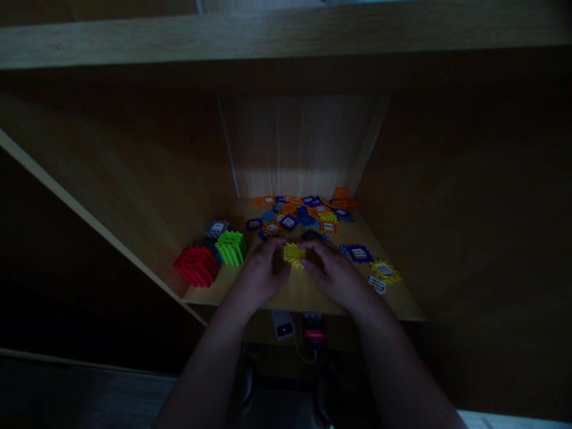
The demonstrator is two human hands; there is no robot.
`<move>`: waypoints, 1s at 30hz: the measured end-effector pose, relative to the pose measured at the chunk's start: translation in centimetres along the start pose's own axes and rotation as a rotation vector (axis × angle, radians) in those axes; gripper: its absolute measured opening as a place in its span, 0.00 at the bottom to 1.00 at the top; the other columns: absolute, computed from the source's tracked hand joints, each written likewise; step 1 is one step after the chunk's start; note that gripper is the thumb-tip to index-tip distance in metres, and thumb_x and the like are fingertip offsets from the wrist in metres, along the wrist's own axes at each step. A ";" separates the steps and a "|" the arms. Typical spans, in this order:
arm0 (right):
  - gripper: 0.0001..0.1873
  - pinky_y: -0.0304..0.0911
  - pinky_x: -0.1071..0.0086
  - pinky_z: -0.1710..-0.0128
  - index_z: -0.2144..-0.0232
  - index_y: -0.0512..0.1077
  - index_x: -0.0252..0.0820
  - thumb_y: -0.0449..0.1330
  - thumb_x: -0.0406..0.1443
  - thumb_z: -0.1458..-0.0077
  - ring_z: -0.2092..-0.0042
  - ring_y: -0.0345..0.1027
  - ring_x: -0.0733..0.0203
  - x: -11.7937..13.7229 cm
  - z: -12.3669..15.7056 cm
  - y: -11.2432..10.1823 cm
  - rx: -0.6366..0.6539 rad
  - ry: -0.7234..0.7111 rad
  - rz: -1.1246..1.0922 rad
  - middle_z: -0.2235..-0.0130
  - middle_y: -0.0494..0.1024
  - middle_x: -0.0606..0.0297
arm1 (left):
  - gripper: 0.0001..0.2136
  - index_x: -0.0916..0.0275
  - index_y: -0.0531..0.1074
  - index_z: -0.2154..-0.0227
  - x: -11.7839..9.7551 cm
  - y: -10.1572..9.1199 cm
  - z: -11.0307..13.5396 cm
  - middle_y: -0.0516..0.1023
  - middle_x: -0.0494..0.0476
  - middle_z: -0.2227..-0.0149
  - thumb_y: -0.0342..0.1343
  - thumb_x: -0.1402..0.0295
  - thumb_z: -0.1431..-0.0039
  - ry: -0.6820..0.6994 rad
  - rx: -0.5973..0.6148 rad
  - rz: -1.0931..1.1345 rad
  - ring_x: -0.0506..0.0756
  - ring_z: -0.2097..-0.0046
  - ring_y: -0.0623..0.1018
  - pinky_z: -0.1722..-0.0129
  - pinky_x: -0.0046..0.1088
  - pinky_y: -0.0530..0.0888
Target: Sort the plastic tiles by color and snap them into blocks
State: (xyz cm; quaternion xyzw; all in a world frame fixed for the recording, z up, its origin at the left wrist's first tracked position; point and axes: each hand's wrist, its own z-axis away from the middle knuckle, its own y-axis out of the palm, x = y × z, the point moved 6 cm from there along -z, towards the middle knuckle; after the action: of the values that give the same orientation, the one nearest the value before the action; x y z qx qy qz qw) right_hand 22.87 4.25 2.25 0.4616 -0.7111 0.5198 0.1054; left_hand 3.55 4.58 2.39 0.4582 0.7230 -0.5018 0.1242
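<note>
My left hand (pixel 261 271) and my right hand (pixel 333 271) meet over a wooden shelf (pixel 308 295), both with fingers curled on a yellow toothed plastic tile piece (pixel 294 254) held between them. Just behind the hands lies a pile of loose orange, blue and purple tiles (pixel 304 213). To the left stand a green stack of tiles (pixel 231 247) and a red stack (pixel 196 266). The scene is dim.
A purple tile (pixel 358 253), a yellow tile (pixel 385 270) and a small white piece (pixel 378 284) lie at the right front of the shelf. Wooden side walls and a back panel (pixel 299 143) enclose the compartment. Small devices (pixel 283 326) sit below the shelf edge.
</note>
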 end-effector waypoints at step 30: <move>0.20 0.69 0.49 0.36 0.39 0.70 0.50 0.63 0.36 0.31 0.38 0.73 0.47 0.2 0.1 0.1 0.024 -0.009 0.052 0.40 0.79 0.56 | 0.23 0.57 0.71 0.42 -0.2 0.1 -0.1 0.81 0.61 0.41 0.65 0.75 0.39 -0.047 0.032 0.037 0.65 0.39 0.80 0.36 0.49 0.76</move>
State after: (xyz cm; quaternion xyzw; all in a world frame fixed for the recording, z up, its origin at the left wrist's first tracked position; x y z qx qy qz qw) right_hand 22.69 4.07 2.22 0.4465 -0.7171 0.5287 0.0833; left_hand 3.72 4.54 2.49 0.4617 0.7032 -0.5215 0.1430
